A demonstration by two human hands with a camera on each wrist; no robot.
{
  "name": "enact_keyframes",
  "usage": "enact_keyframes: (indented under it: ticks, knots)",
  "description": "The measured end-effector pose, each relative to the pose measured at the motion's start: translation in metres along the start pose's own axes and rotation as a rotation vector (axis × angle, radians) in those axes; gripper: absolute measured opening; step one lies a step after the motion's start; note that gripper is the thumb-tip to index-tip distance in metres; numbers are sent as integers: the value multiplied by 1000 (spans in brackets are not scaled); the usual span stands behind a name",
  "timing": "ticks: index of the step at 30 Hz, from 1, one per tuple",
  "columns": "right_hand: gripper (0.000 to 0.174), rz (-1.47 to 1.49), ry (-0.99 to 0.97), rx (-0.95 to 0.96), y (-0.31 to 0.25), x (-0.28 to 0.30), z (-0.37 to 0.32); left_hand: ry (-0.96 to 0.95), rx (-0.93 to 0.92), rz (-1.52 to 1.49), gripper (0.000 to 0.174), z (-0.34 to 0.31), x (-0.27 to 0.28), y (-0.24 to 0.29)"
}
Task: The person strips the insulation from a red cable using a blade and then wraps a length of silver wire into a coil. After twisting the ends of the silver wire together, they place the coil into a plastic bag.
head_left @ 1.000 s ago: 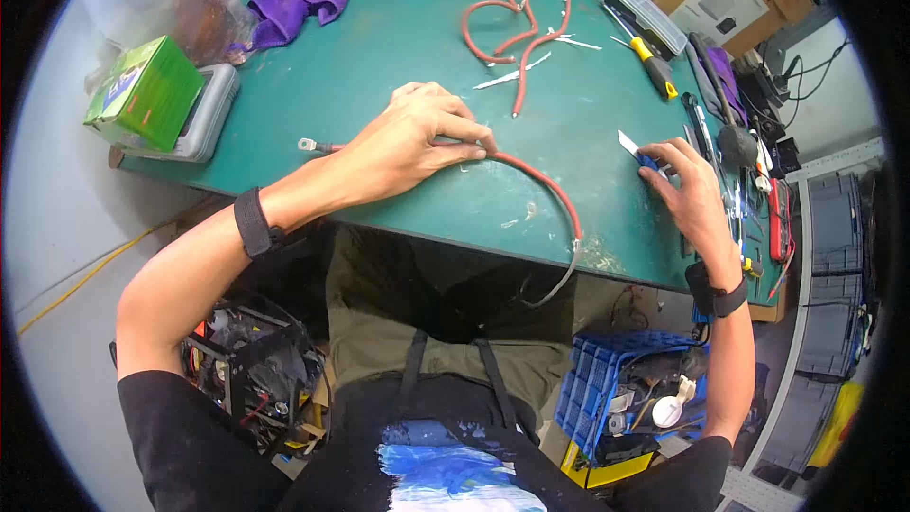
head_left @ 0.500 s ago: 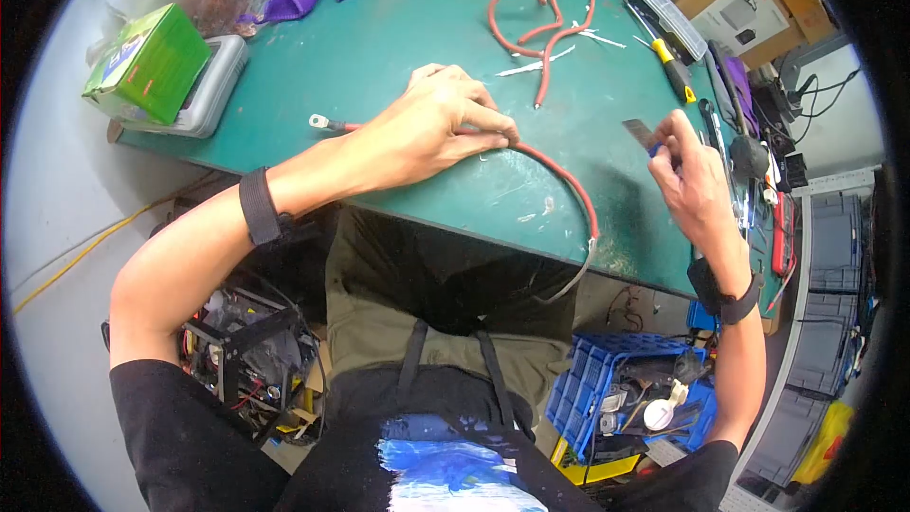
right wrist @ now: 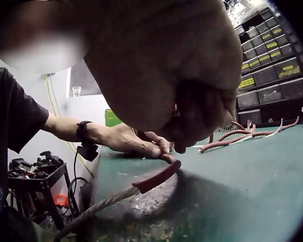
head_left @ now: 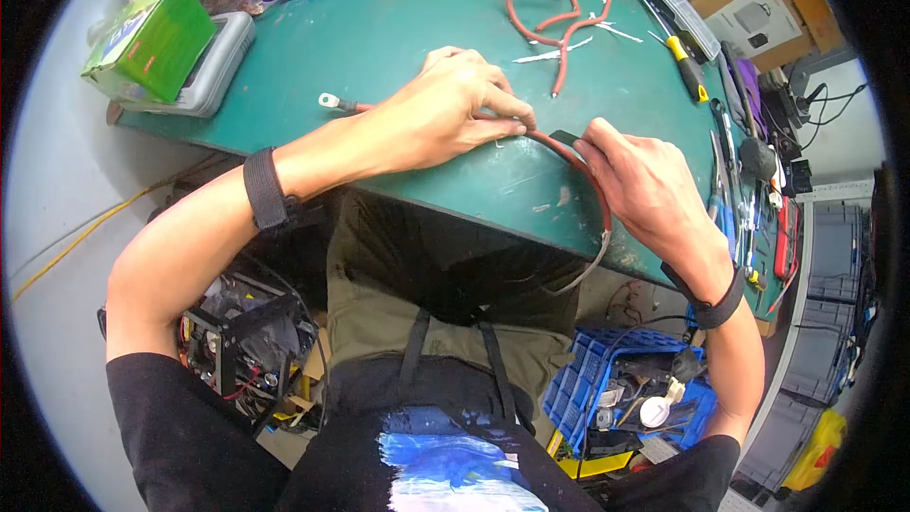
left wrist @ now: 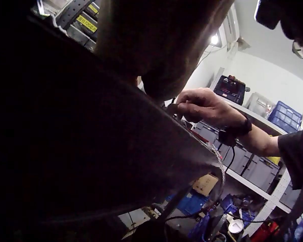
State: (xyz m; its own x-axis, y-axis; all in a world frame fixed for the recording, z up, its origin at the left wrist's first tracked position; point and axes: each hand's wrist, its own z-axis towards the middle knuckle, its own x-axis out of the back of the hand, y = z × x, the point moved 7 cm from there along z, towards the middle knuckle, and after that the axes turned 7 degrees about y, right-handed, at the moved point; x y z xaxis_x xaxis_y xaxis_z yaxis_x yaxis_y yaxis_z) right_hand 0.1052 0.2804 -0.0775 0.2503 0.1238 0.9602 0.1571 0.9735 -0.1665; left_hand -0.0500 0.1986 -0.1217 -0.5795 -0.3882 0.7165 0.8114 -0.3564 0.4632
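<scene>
Near the front edge of the green table (head_left: 398,19), the left hand (head_left: 445,114) pins the red cable (head_left: 599,192) with its fingers curled over it. At its 3 o'clock, the right hand (head_left: 645,185) has its fingers closed around a knife (head_left: 567,138), which touches the cable.

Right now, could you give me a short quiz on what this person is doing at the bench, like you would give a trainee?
1. True or false: the left hand holds the red cable down on the green table.
2. What does the right hand hold against the cable? A) a knife B) a spoon C) a paintbrush
3. Fill in: the cable's metal ring lies nearer the ___ hand.
Key: 1 true; 2 A; 3 left.
</scene>
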Motion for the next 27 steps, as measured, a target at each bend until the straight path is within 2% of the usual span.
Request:
enact_keyframes:
  ticks: [8, 14, 23, 25, 27]
  knots:
    - [19, 5, -43, -46, 1, -6, 3, -8, 15, -10, 19, 0, -1, -1]
    - [22, -25, -7, -25, 5, -9, 3, -29, 36, -4, 18, 0, -1, -1]
    - [25, -198, 5, 89, -6, -6, 7, -24, 26, -1, 19, 1, -1, -2]
    - [22, -239, -125, 8, -2, -12, 6, -26, 25, -2, 19, 1, -1, -2]
    - [23, -243, -138, 18, -2, -12, 7, -36, 16, 16, 19, 1, -2, -2]
